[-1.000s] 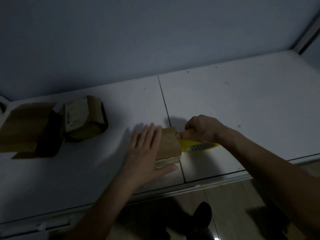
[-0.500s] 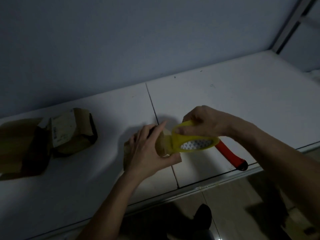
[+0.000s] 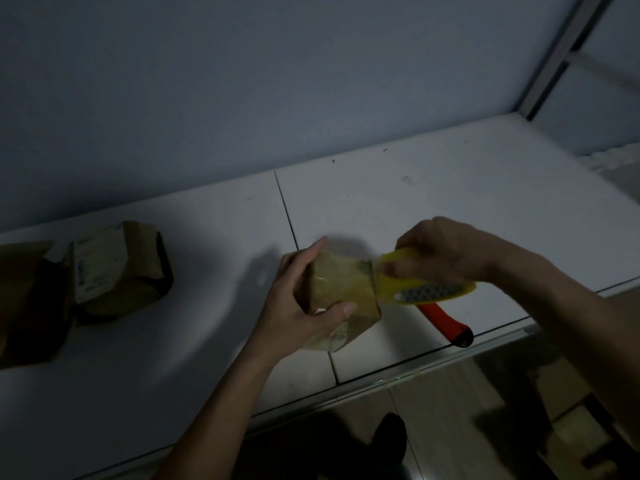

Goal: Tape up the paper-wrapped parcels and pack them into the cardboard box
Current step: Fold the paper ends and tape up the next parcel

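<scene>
You're working in dim, bluish light; your hands throw soft shadows toward ten o'clock on the table [image 3: 450, 188]. Edges bow with wide-angle distortion, and everything looks grainy and soft.

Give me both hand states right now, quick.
Left hand: closed, gripping the paper-wrapped parcel.
Right hand: closed, holding the yellow tape dispenser against the parcel's edge.

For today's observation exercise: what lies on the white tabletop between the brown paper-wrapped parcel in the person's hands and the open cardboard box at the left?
In the head view, only bare white tabletop between brown paper-wrapped parcel and open cardboard box.
</scene>
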